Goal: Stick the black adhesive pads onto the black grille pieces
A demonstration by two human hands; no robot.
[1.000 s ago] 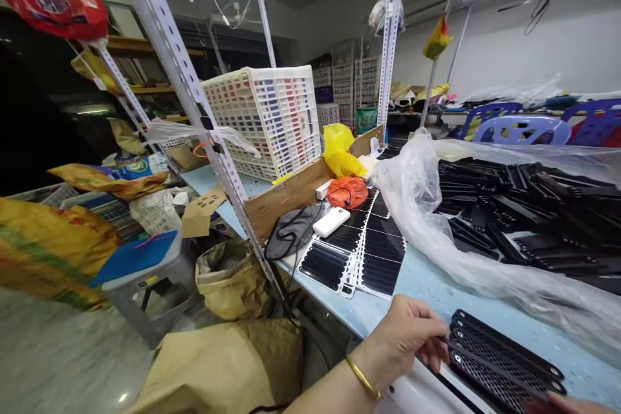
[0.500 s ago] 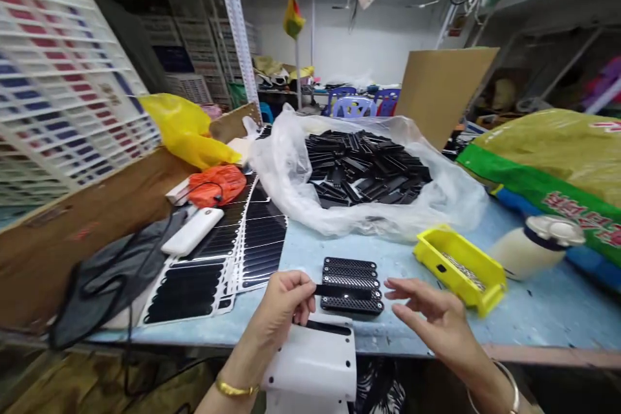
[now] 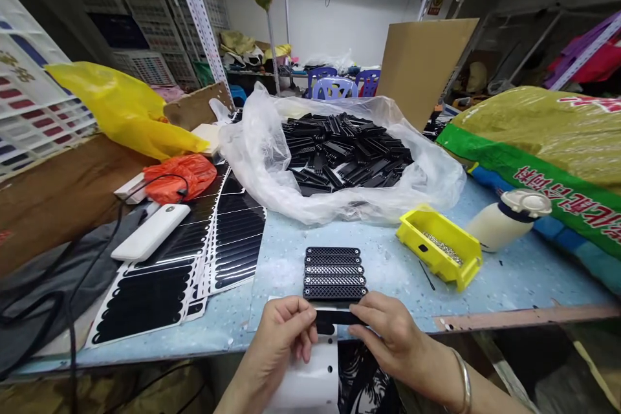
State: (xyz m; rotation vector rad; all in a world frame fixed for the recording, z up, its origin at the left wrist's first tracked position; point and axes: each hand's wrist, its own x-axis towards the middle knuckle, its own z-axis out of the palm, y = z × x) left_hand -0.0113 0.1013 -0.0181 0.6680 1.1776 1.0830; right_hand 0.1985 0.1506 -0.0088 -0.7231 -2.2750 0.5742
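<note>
My left hand (image 3: 284, 330) and my right hand (image 3: 388, 330) both pinch a thin black strip (image 3: 337, 317) at the near table edge, one at each end. Just beyond the strip lie several black mesh grille pieces (image 3: 334, 272) side by side on the blue table (image 3: 388, 252). A white plastic fixture (image 3: 310, 381) sits below my hands, partly hidden by them.
A clear plastic bag (image 3: 334, 162) full of black grille parts lies behind. A yellow bin (image 3: 439, 253) and a white bottle (image 3: 509, 217) stand at the right. Sheets of black stickers (image 3: 194, 252), a white power bank (image 3: 150, 239) and an orange bag (image 3: 179, 176) are left.
The view swung right and settled on the table. My right hand came in and closed on the strip's right end, which my left hand was holding alone before.
</note>
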